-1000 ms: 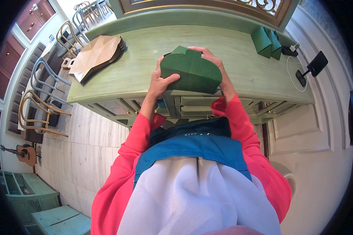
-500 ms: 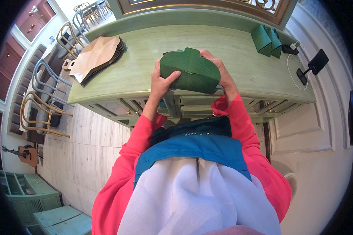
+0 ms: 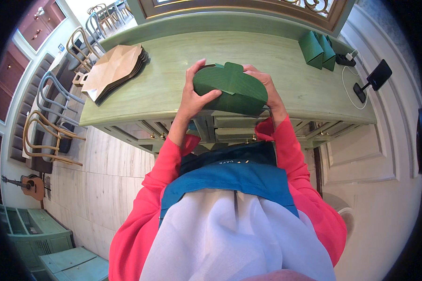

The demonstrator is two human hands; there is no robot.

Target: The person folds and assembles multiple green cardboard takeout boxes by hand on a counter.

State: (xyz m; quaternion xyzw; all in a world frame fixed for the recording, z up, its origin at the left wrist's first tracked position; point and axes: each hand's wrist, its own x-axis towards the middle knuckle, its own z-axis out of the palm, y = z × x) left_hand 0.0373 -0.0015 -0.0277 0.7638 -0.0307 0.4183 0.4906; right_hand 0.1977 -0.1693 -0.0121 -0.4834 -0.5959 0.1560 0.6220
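Note:
Between my two hands is a dark green folded paper box (image 3: 234, 96), held over the front edge of the pale green counter (image 3: 187, 51). It has rounded flaps and a tab standing up at its top edge. My left hand (image 3: 195, 93) grips its left side, thumb laid across the front and fingers behind. My right hand (image 3: 266, 86) is closed round the right end, its fingers at the top rear edge. The underside of the box and some fingertips are hidden.
A stack of flat brown paper bags (image 3: 115, 70) lies at the counter's left. Two folded green boxes (image 3: 316, 50) stand at the back right. Near them are a black phone stand (image 3: 373, 79) and a white cable (image 3: 345, 84). Chairs (image 3: 51, 131) stand left of the counter.
The green box has tipped, so more of its lower front shows, and it has shifted slightly down and right. My left fingers have lifted behind its top edge.

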